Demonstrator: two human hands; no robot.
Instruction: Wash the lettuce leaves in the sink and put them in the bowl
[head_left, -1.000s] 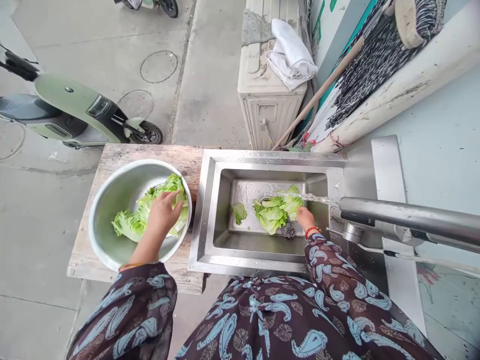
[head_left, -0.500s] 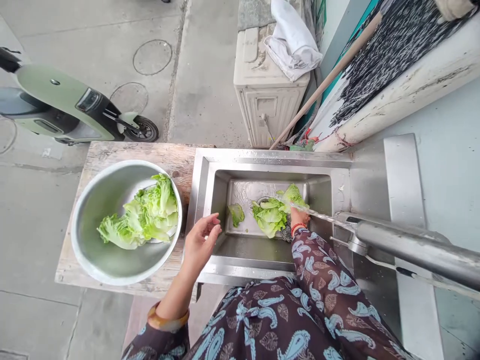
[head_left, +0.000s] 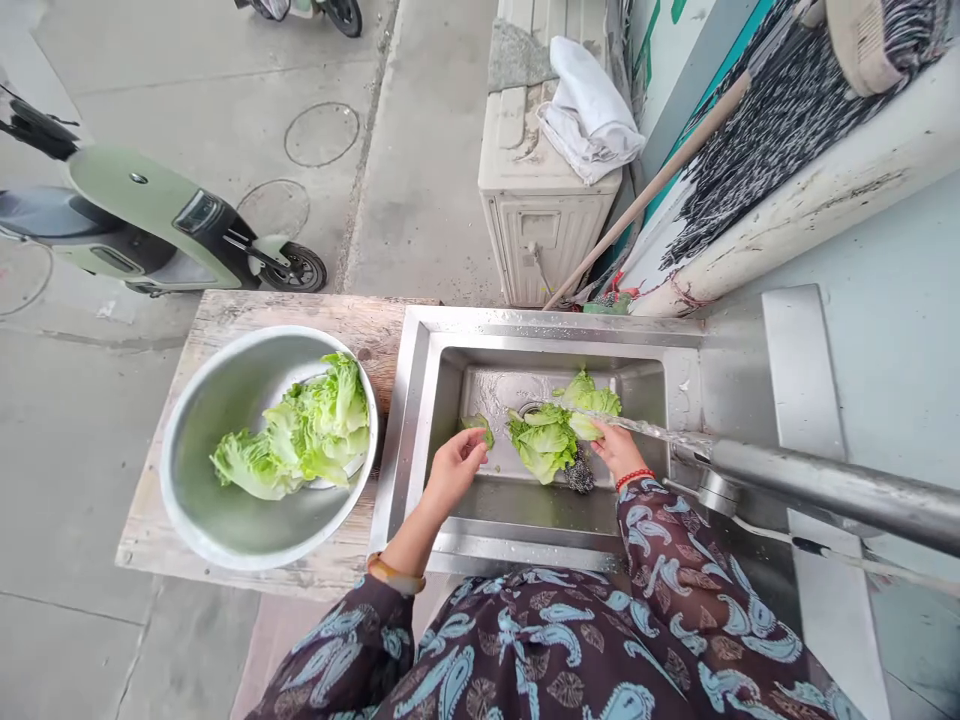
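Note:
My right hand (head_left: pixel 618 450) grips the stem end of a green lettuce leaf (head_left: pixel 589 400) at the right side of the metal sink (head_left: pixel 465 540). Running water from the faucet (head_left: pixel 810 485) falls across that leaf. Beside it, more lettuce (head_left: pixel 541 442) lies near the drain, with a dark steel-wool scrubber (head_left: pixel 579 472) at its lower right. My left hand (head_left: pixel 456 465) hovers over the sink's left side, fingers loosely bent and apart, holding nothing. Just past its fingertips is a small leaf piece (head_left: pixel 480 428), partly covered by the hand.
Left of the sink, a large metal basin (head_left: pixel 176 450) with lettuce leaves (head_left: pixel 300 435) stands on a wooden board (head_left: pixel 142 530). Beyond are a beige outdoor unit (head_left: pixel 551 240) with a white cloth (head_left: pixel 592 105), a mop (head_left: pixel 652 190), and a green scooter (head_left: pixel 150 210).
My left hand has moved right, from the sink's left rim to above the small leaf. My right hand has drawn back slightly to the right, still on its leaf; the scrubber shows more.

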